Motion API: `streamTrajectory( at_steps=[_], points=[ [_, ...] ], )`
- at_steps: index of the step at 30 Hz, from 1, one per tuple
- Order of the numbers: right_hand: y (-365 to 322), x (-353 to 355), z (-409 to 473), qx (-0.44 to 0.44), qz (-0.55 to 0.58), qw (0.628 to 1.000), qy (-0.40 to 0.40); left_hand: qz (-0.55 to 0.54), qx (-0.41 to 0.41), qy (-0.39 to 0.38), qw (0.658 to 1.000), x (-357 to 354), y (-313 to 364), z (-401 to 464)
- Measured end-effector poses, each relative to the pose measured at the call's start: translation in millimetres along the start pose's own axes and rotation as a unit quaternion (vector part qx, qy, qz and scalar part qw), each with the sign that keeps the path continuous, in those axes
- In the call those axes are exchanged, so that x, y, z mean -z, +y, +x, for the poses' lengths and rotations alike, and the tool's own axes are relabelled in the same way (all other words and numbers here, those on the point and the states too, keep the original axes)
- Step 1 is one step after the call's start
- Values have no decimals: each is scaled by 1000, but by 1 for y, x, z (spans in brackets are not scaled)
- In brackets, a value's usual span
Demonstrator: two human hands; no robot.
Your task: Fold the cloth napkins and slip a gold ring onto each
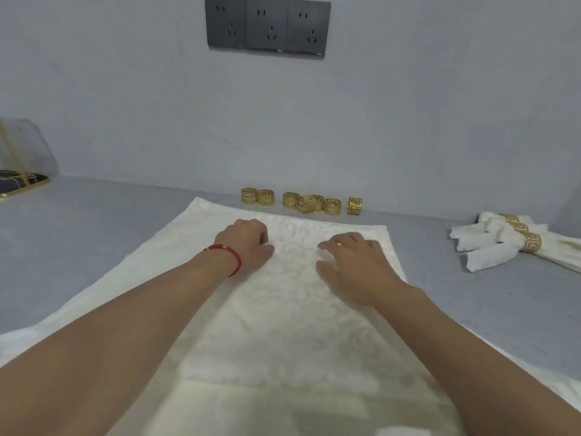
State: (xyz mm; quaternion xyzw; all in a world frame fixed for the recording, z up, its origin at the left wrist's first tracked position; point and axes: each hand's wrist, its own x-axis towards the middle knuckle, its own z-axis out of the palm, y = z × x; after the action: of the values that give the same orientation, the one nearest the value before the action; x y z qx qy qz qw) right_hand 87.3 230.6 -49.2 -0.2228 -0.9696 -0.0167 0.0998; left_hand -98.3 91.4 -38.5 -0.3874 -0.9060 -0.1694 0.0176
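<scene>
A cream patterned cloth napkin (283,309) lies spread flat on the grey counter in front of me. My left hand (246,243), with a red cord at the wrist, rests on the napkin's far part with its fingers curled under. My right hand (355,265) lies flat on the napkin beside it, fingers spread and pointing left. Several gold rings (301,201) stand in a row along the wall just beyond the napkin's far edge. To the right lie folded napkins (490,247) with gold rings (518,229) round them.
A grey counter (94,231) meets a pale wall that carries a dark socket panel (267,26). At the far left sit a gold-edged dark tray (22,184) and a clear cover (25,146).
</scene>
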Motion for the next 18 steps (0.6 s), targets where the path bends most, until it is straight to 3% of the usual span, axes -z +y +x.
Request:
streamTrajectory(
  at_steps=[4, 8, 11, 14, 18],
  points=[
    [1, 0, -4, 40, 36, 991, -119, 20, -3, 2, 1000, -5, 0, -1],
    [0, 9, -2, 46, 11, 988, -146, 35, -164, 61, 984, -23, 19, 0],
    [2, 14, 6, 38, 26, 985, -168, 38, -215, -5, 976, -40, 29, 1],
    [7, 25, 21, 10, 86, 982, -168, 35, -189, -67, 979, -50, 28, 0],
    [10, 22, 61, -20, 51, 993, -106, 25, -192, -63, 979, -48, 30, -1]
  ],
)
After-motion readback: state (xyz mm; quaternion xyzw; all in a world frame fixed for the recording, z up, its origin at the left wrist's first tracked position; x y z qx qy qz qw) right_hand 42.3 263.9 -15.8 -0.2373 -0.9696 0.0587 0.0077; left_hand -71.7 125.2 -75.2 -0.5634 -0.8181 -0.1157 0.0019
